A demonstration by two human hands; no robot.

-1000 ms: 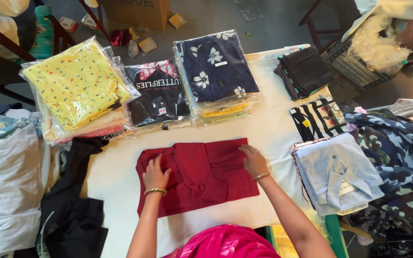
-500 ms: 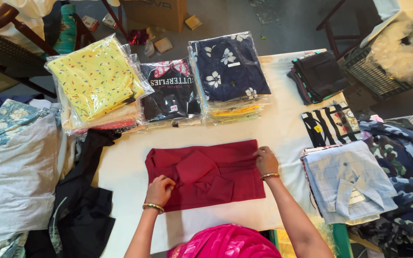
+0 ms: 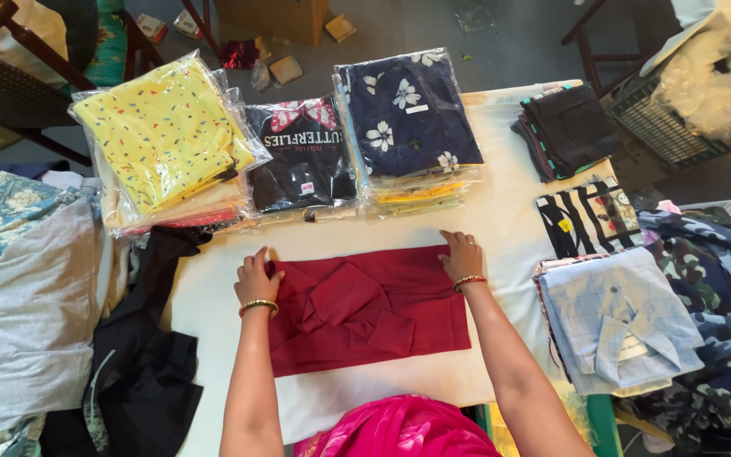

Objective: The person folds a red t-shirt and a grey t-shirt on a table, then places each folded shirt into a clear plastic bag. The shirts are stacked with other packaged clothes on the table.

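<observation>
Two flat palms, one garment. White table (image 3: 501, 220) first: its back edge is taken up by three bagged stacks, so the bare strip in front of me is the only room I have to work in.

Grey cloth pile (image 3: 19, 338) and black garment (image 3: 141, 364) hang off the left edge, so sliding that way is blocked. Right side is crowded too: light blue checked shirt (image 3: 611, 322) folded on a stack, camouflage fabric (image 3: 712, 279) beyond it, striped black-and-white piece (image 3: 590, 220) and dark folded stack (image 3: 564, 127) behind. Free white margin lies only near me and in a thin band behind the garment.

Bagged stacks, left to right: yellow speckled pack (image 3: 167, 135), black printed pack (image 3: 302, 156), navy floral pack (image 3: 408, 118). They sit squared and sealed, looks like finished work parked out of reach.

Maroon garment (image 3: 374, 309) lies centred in the bare strip, roughly rectangular, sleeves folded inward on top, probably to keep the edges straight.

My left hand (image 3: 255, 275) presses open on its upper left corner; my right hand (image 3: 463, 254) presses open on the upper right corner. Neither grips anything, fingers spread flat, pinning the top edge taut between them.
</observation>
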